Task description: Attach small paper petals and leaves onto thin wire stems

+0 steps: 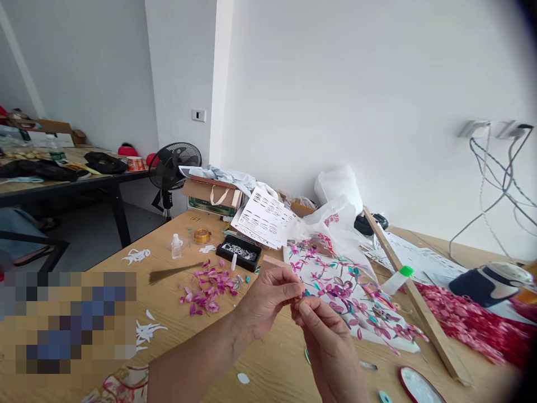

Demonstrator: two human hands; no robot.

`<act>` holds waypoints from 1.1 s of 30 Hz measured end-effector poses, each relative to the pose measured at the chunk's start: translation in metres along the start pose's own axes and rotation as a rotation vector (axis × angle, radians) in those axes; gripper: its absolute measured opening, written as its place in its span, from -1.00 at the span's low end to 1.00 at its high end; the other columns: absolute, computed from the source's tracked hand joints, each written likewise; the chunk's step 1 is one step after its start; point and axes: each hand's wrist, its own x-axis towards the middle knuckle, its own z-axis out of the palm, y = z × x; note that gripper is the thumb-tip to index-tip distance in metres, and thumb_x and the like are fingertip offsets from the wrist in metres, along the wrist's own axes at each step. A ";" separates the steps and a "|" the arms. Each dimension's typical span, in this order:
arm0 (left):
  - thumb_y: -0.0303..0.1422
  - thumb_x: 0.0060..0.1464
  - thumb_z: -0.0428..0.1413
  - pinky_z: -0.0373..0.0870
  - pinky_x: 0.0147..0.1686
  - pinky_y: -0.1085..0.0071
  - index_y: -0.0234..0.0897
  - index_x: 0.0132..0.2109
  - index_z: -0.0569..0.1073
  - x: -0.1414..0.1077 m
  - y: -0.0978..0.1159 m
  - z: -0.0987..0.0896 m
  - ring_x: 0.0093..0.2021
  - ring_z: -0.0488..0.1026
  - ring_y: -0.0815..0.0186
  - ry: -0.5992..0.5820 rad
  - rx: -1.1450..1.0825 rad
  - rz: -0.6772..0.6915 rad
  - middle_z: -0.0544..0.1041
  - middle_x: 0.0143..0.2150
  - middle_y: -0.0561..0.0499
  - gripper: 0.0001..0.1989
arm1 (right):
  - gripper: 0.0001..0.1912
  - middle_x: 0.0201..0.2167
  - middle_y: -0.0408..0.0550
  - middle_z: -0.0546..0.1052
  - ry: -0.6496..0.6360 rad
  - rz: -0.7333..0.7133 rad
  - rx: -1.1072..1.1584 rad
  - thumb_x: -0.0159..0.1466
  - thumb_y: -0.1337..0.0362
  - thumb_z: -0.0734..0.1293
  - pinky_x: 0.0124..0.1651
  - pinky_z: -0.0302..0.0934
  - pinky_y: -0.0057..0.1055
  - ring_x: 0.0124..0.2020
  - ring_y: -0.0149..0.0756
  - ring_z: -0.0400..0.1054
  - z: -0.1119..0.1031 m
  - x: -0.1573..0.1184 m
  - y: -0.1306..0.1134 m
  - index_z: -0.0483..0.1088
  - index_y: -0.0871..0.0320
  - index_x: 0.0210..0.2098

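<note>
My left hand point(271, 296) and my right hand point(325, 330) meet fingertip to fingertip above the wooden table. Both are pinched closed around something tiny that the fingers mostly hide. Behind them, pink and teal flower sprigs point(342, 291) lie on a white sheet. To the left of my hands is a loose pile of magenta petals point(210, 288). A black tray point(239, 253) holding small silvery pieces stands behind the petals, with a bundle of thin brown wires point(174, 272) to its left.
A clear bottle point(176, 247), white cut shapes point(146, 331) and a wire spool point(202, 235) stand or lie at left. A long wooden strip point(419, 302), a green-capped bottle point(396, 280) and red-pink flowers point(465, 322) are at right. Behind are papers point(264, 217) and a fan point(174, 165).
</note>
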 end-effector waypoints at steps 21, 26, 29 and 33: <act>-0.38 0.07 -0.02 0.13 -0.43 0.51 -0.32 -0.51 0.34 -0.001 0.020 -0.006 -0.44 0.23 0.41 -0.092 1.215 0.380 0.29 -0.52 0.07 -0.78 | -0.73 -0.61 -0.13 0.46 0.113 -0.462 -1.035 0.14 0.10 0.21 -0.47 0.16 -0.45 -0.54 -0.30 0.32 -0.015 -0.002 -0.018 0.41 0.09 -0.54; -0.43 0.06 -0.01 0.11 -0.44 0.51 -0.32 -0.54 0.28 -0.001 0.020 -0.005 -0.45 0.21 0.42 -0.082 1.233 0.400 0.26 -0.53 0.08 -0.78 | -0.73 -0.64 -0.17 0.43 0.051 -0.334 -0.910 0.13 0.10 0.23 -0.52 0.15 -0.51 -0.57 -0.35 0.30 -0.019 -0.001 -0.020 0.43 0.11 -0.53; -0.43 0.07 -0.04 0.11 -0.44 0.50 -0.31 -0.54 0.25 -0.001 0.021 -0.005 -0.45 0.19 0.41 -0.037 1.253 0.425 0.25 -0.53 0.08 -0.77 | -0.74 -0.62 -0.18 0.43 0.058 -0.272 -0.867 0.10 0.08 0.25 -0.53 0.14 -0.52 -0.54 -0.34 0.30 -0.027 0.002 -0.021 0.42 0.11 -0.55; -0.41 0.08 -0.06 0.10 -0.44 0.49 -0.30 -0.54 0.22 0.001 0.022 -0.009 -0.46 0.16 0.42 0.025 1.261 0.464 0.22 -0.54 0.09 -0.76 | -0.73 -0.63 -0.18 0.44 0.047 -0.207 -0.869 0.09 0.07 0.26 -0.52 0.15 -0.49 -0.55 -0.33 0.30 -0.047 0.009 -0.021 0.41 0.11 -0.56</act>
